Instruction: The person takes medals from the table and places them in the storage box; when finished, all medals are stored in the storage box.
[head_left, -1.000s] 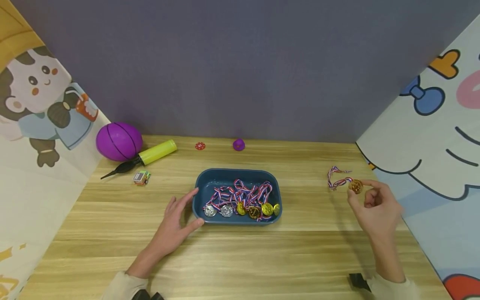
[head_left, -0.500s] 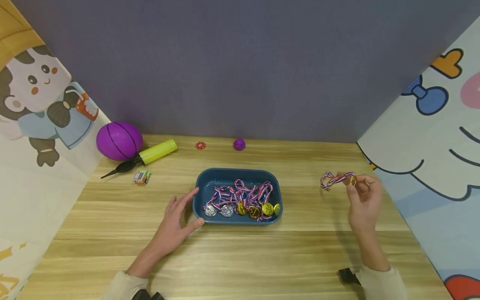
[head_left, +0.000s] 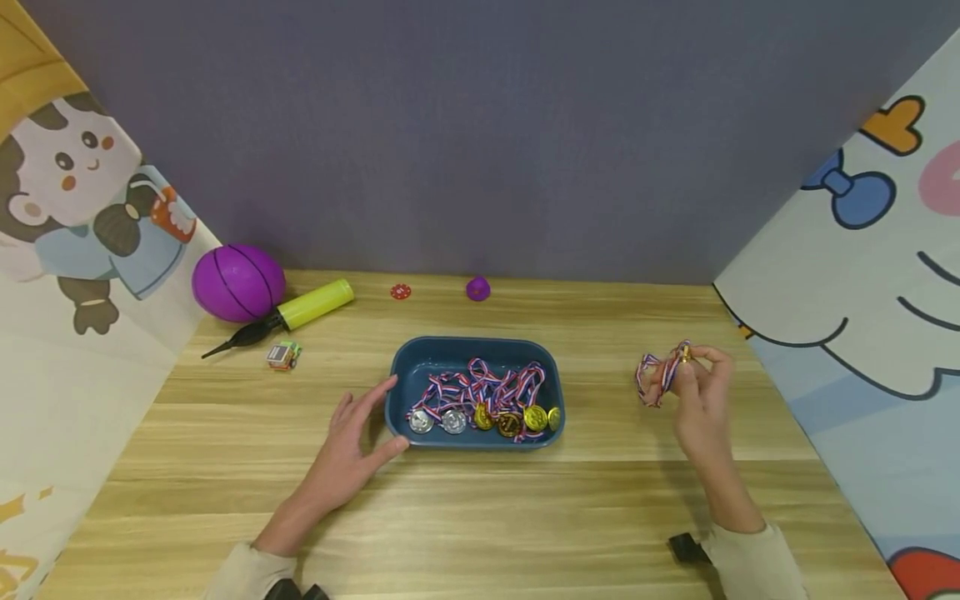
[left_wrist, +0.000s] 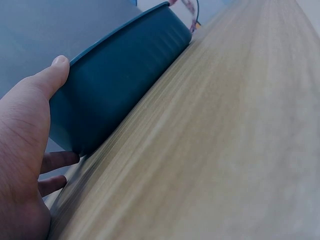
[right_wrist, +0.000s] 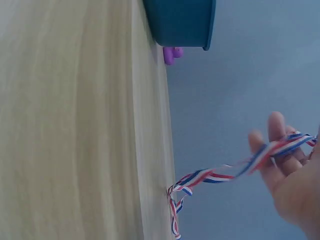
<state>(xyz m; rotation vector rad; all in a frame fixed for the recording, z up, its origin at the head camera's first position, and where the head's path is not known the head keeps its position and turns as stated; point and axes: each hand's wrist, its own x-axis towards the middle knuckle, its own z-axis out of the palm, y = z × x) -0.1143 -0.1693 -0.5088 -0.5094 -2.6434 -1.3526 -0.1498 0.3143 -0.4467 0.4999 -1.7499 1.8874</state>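
Observation:
My right hand (head_left: 703, 400) pinches a gold medal (head_left: 686, 354) above the table. Its red, white and blue ribbon (right_wrist: 215, 175) trails from the fingers toward the tabletop in the right wrist view. My left hand (head_left: 341, 454) spreads around the left end of a dark teal plastic tub (head_left: 480, 342). The thumb (left_wrist: 59, 70) touches the rim, and the other fingers lie fairly straight along the end wall. Inside the tub are silver medals (head_left: 453, 421), several gold medals (head_left: 535, 417) and a tangle of striped ribbons (head_left: 487, 387).
At the back left sit a purple ball (head_left: 238, 283), a yellow and black hand pump (head_left: 315, 305) and a small toy truck (head_left: 283, 356). A red poker chip (head_left: 401, 292) and a small purple toy (head_left: 477, 289) lie near the grey back wall (head_left: 480, 142).
My right hand has moved left with the medal, toward the tub. The medal has turned edge-on and the ribbon bunches close to the fingers. The left hand and tub have stayed put.

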